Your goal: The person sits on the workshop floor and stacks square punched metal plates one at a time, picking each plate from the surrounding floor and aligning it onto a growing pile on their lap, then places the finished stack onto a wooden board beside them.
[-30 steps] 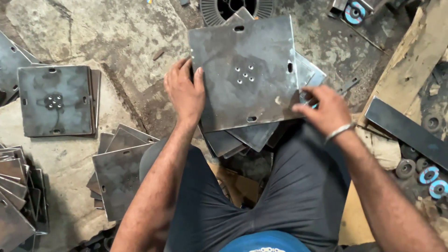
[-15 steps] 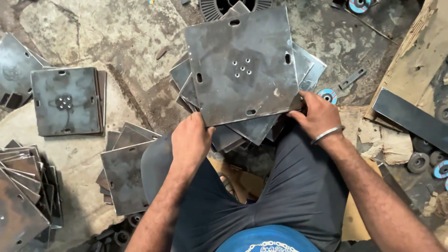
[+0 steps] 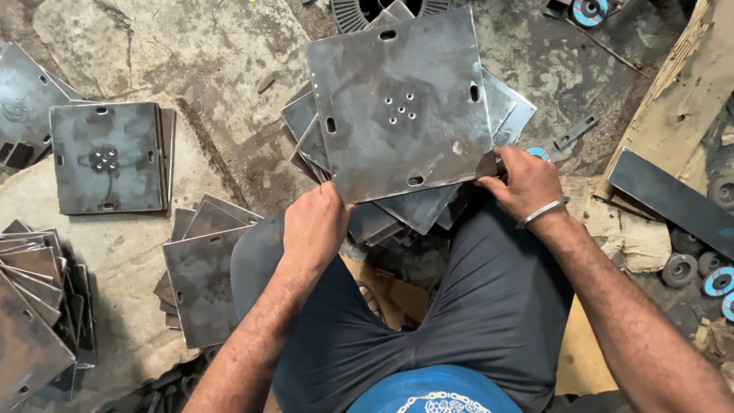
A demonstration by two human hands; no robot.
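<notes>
Gripping the square steel plate [image 3: 401,107] by its near corners, both hands [image 3: 315,226] hold it ahead.

Plate stacks [image 3: 107,157] crowd left; bare floor [image 3: 206,69] between.

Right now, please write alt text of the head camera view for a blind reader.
Both hands, left and right, grip the near edge of a square steel plate with drilled holes, above a fanned pile of similar plates; more stacks lie on the concrete floor.
</notes>
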